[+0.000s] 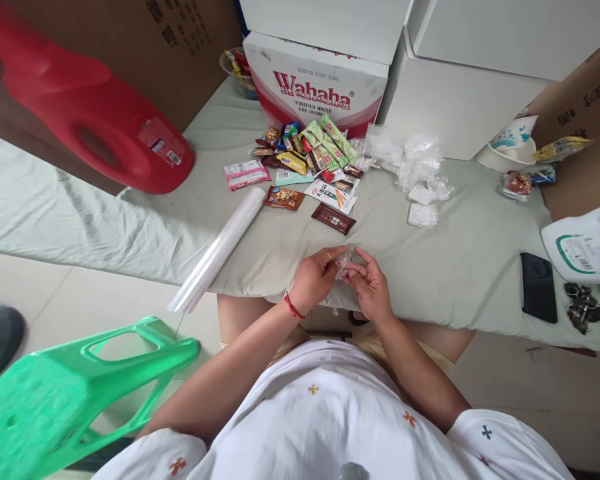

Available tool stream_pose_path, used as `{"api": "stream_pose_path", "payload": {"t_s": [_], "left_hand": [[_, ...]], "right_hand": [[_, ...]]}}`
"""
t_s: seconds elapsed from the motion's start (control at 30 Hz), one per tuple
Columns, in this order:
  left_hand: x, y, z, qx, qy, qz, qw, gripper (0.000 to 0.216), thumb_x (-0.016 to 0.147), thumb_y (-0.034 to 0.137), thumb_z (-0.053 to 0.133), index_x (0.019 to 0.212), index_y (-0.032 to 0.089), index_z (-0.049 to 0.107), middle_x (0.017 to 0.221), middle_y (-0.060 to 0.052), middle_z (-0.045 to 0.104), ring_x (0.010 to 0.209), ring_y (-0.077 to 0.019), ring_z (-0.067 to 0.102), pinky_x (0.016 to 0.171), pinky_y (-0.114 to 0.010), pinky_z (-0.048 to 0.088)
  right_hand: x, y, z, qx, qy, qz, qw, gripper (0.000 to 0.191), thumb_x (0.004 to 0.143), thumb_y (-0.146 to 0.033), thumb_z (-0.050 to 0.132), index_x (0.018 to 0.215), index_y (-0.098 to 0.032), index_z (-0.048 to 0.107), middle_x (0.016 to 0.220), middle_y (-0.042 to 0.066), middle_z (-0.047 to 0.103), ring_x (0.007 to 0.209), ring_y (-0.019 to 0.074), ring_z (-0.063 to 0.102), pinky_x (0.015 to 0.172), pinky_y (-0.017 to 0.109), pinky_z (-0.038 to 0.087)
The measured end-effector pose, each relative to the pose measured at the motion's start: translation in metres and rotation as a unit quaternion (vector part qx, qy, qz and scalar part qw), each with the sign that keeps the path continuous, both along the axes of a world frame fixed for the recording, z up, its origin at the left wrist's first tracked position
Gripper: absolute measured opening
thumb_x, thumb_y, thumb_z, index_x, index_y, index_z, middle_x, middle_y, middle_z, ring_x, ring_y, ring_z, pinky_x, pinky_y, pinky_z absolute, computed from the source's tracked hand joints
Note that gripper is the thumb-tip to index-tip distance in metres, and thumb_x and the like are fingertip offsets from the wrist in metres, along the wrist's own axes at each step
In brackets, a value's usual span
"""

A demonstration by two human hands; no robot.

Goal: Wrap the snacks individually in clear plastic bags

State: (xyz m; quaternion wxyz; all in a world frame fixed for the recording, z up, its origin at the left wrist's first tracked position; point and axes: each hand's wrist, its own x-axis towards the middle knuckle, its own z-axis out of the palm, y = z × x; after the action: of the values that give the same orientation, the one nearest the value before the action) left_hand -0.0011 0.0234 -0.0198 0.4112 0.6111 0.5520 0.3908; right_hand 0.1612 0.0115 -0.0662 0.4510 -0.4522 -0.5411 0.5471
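Observation:
My left hand, with a red bracelet at the wrist, pinches a small crumpled piece of clear plastic wrap. From the other side, the fingers of my right hand close on the same piece. Whether anything is inside the wrap cannot be made out. Just beyond my hands lies a dark brown snack packet. Behind it is a pile of wrapped snacks, with a brown cookie packet at its near left. To the right sit several clear plastic-wrapped bundles. A roll of clear plastic film slants at the left.
A Wahaha carton stands at the back. On the left are a red jug and a green stool. A black phone, keys, a white bottle and paper cups are at right.

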Motion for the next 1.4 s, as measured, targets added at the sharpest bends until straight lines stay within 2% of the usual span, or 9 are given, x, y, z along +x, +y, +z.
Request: {"api": "stream_pose_path", "payload": {"t_s": [0.23, 0.37, 0.5, 0.7, 0.87, 0.97, 1.07, 1.23, 1.4], "left_hand": [[0.016, -0.006, 0.014, 0.012, 0.243, -0.032, 0.969, 0.051, 0.095, 0.026, 0.063, 0.146, 0.023, 0.060, 0.150, -0.007, 0.062, 0.129, -0.0288, 0.065, 0.105, -0.040, 0.057], [0.020, -0.011, 0.006, 0.041, 0.281, -0.054, 0.957, 0.055, 0.091, 0.021, 0.066, 0.146, 0.022, 0.058, 0.158, -0.010, 0.054, 0.135, -0.0305, 0.061, 0.109, -0.042, 0.054], [0.007, -0.014, -0.003, 0.085, 0.171, -0.056, 0.980, 0.075, 0.089, 0.025, 0.068, 0.158, 0.019, 0.041, 0.155, -0.014, 0.055, 0.141, -0.0279, 0.056, 0.115, -0.042, 0.050], [-0.011, -0.013, -0.004, 0.069, 0.174, 0.035, 0.982, 0.036, 0.105, 0.033, 0.047, 0.129, 0.024, 0.071, 0.137, -0.007, 0.071, 0.124, -0.0211, 0.068, 0.107, -0.034, 0.054], [-0.016, -0.012, -0.005, 0.049, 0.234, 0.006, 0.971, 0.041, 0.103, 0.043, 0.054, 0.139, 0.028, 0.067, 0.139, -0.004, 0.070, 0.122, -0.0219, 0.069, 0.098, -0.031, 0.056], [-0.022, -0.010, -0.007, 0.048, 0.227, -0.018, 0.973, 0.044, 0.101, 0.045, 0.055, 0.141, 0.028, 0.065, 0.135, -0.004, 0.072, 0.118, -0.0216, 0.070, 0.094, -0.030, 0.056], [-0.029, -0.005, -0.009, 0.026, 0.223, -0.025, 0.974, 0.046, 0.099, 0.045, 0.058, 0.140, 0.027, 0.065, 0.129, -0.005, 0.074, 0.112, -0.0221, 0.072, 0.089, -0.029, 0.055], [-0.031, 0.005, -0.008, -0.001, 0.188, -0.040, 0.981, 0.047, 0.099, 0.046, 0.054, 0.140, 0.025, 0.064, 0.125, -0.007, 0.072, 0.093, -0.0194, 0.071, 0.082, -0.031, 0.054], [-0.031, 0.014, -0.002, -0.010, 0.105, -0.063, 0.992, 0.039, 0.104, 0.041, 0.040, 0.101, 0.020, 0.074, 0.092, -0.010, 0.070, 0.094, -0.0239, 0.065, 0.089, -0.038, 0.054]], "right_hand": [[0.002, 0.000, 0.020, 0.023, -0.081, -0.182, 0.980, 0.048, 0.099, -0.058, 0.053, 0.130, -0.022, 0.058, 0.122, 0.013, 0.066, 0.066, 0.0147, 0.060, 0.057, 0.031, 0.056], [0.009, 0.016, 0.022, 0.077, -0.166, -0.100, 0.978, 0.041, 0.096, -0.051, 0.062, 0.123, -0.021, 0.067, 0.108, 0.009, 0.067, 0.072, 0.0153, 0.059, 0.070, 0.033, 0.057], [0.013, 0.027, 0.016, 0.045, -0.162, -0.049, 0.985, 0.030, 0.097, -0.045, 0.060, 0.112, -0.022, 0.073, 0.089, 0.004, 0.069, 0.067, 0.0157, 0.057, 0.067, 0.031, 0.055], [0.012, 0.023, 0.016, 0.077, -0.202, -0.050, 0.975, 0.026, 0.097, -0.042, 0.061, 0.106, -0.021, 0.075, 0.089, 0.003, 0.069, 0.070, 0.0154, 0.059, 0.070, 0.030, 0.054], [0.015, 0.025, 0.031, 0.181, -0.273, -0.065, 0.942, 0.027, 0.099, -0.039, 0.061, 0.118, -0.026, 0.074, 0.113, 0.009, 0.068, 0.088, 0.0204, 0.065, 0.082, 0.039, 0.059], [0.019, 0.038, 0.038, 0.285, -0.312, 0.050, 0.905, 0.028, 0.101, -0.037, 0.061, 0.124, -0.030, 0.074, 0.126, 0.009, 0.070, 0.124, 0.0270, 0.059, 0.108, 0.050, 0.050], [0.024, 0.051, 0.034, 0.335, -0.305, 0.190, 0.871, 0.032, 0.106, -0.035, 0.052, 0.131, -0.031, 0.071, 0.140, 0.007, 0.067, 0.135, 0.0241, 0.055, 0.115, 0.050, 0.047], [0.032, 0.052, 0.023, 0.352, -0.376, 0.259, 0.817, 0.055, 0.106, -0.038, 0.051, 0.159, -0.026, 0.044, 0.164, 0.011, 0.045, 0.153, 0.0266, 0.039, 0.123, 0.056, 0.039], [0.029, 0.056, 0.021, 0.346, -0.432, 0.239, 0.798, 0.064, 0.102, -0.027, 0.055, 0.163, -0.022, 0.036, 0.165, 0.015, 0.041, 0.150, 0.0315, 0.042, 0.122, 0.061, 0.038]]}}
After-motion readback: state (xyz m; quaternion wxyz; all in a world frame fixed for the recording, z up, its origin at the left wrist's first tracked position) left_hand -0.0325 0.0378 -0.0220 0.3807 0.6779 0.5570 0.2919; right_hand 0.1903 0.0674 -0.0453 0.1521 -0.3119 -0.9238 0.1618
